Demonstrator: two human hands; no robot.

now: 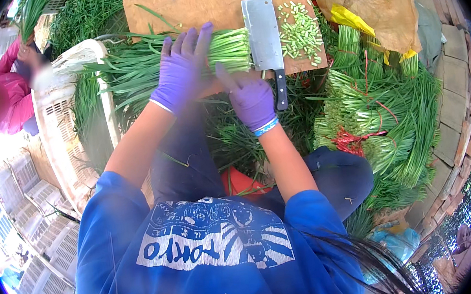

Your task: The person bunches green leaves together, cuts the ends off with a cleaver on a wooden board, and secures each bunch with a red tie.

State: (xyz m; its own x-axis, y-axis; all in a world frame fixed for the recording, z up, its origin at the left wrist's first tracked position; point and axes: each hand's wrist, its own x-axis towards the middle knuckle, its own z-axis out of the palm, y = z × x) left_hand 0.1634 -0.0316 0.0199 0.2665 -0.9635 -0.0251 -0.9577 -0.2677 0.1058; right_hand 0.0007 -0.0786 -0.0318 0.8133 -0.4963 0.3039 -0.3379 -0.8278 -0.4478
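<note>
A bunch of garlic chives (231,51) lies sideways on a wooden board (188,4), its pale stem ends evenly trimmed and toward the right. My left hand (183,70), in a purple glove, rests over the leaves with fingers stretched out. At the near edge of the bunch is my right hand (250,97), gloved the same way, a finger extended toward the stems and the hand holding nothing visible. Beside the trimmed ends a cleaver (263,34) lies flat, its black handle over the board's near edge. Short cut stem pieces (299,30) are scattered right of the blade.
Tied chive bundles (380,116) with red strings are piled at my right, partly under brown paper (366,4). A white plastic crate (66,121) stands at left. Beyond it, a person in pink (12,92) holds greens. Loose chives (228,125) lie below the board. Brick edging (453,109) runs along the right.
</note>
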